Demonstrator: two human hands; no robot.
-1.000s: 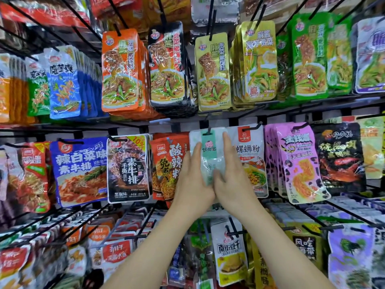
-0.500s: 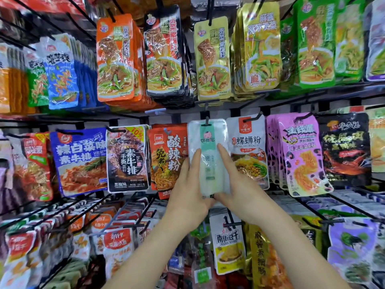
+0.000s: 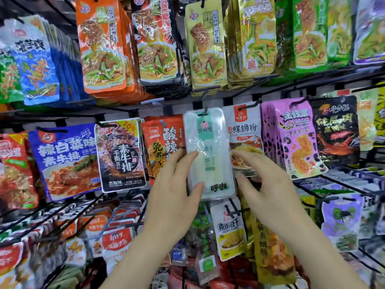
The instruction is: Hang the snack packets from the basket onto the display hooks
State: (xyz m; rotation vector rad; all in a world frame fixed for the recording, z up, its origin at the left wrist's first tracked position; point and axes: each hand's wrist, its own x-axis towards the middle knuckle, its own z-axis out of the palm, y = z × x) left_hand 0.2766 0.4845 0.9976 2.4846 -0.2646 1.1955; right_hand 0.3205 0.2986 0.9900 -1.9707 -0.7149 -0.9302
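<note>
white-and-green snack packet (image 3: 205,151) hangs on a display hook (image 3: 205,112) in the middle row, between the orange-red packet (image 3: 164,147) and the white noodle packet (image 3: 243,130); black hook passes through the hang hole at the top

left hand (image 3: 177,197) is spread and relaxed; index and thumb tips rest on the packet's left edge, no real clamp; right hand (image 3: 268,184) is also wide, fingertips (image 3: 235,152) just beside the right edge; can't tell if touching; it holds nothing

risks, my read:
- packet looks close to the hook's front end; a sideways nudge as the fingers leave could swing it and walk the hole off the tip
- film looks slick and floppy; a dragging thumb could tug the lower corner and leave it skewed over a neighbour
- right hand lies over the noodle packet's lower half; snagging that one on the way out could unseat it

orientation: long axis vertical, near plumb, bottom drifting slightly right; hang-hole end up, sealed end down; printed face toward the camera; green stripe runs along the long axis
</note>
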